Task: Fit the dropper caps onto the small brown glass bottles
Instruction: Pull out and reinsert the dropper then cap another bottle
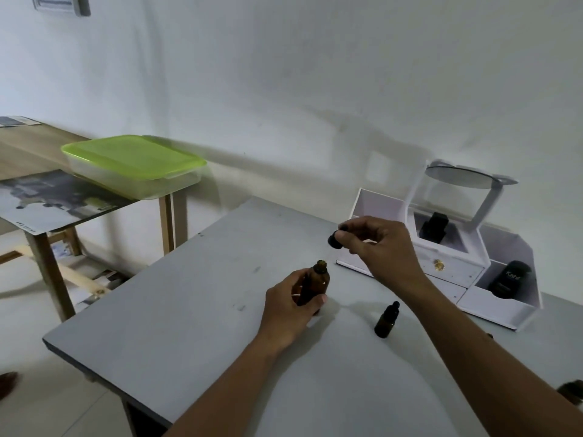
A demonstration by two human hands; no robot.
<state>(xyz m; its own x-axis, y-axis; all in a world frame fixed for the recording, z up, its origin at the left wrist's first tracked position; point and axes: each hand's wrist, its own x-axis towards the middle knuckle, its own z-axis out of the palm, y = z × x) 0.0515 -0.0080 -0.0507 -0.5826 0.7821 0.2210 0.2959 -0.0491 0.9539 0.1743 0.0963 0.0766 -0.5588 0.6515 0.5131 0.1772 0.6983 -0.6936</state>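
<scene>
My left hand (288,307) grips an open brown glass bottle (316,283) that stands upright on the grey table (176,310), its neck bare. My right hand (378,244) hovers above and to the right of it, pinching a black dropper cap (333,239) between thumb and fingertips. The cap is apart from the bottle's neck. A second, smaller brown bottle (386,320) stands to the right with a black dropper cap on it.
A white cosmetic organiser (467,272) with a round mirror and black containers sits at the table's right back. A wooden side table (28,146) on the left carries a green-lidded plastic box (132,162). A dark object (571,391) lies at the right edge.
</scene>
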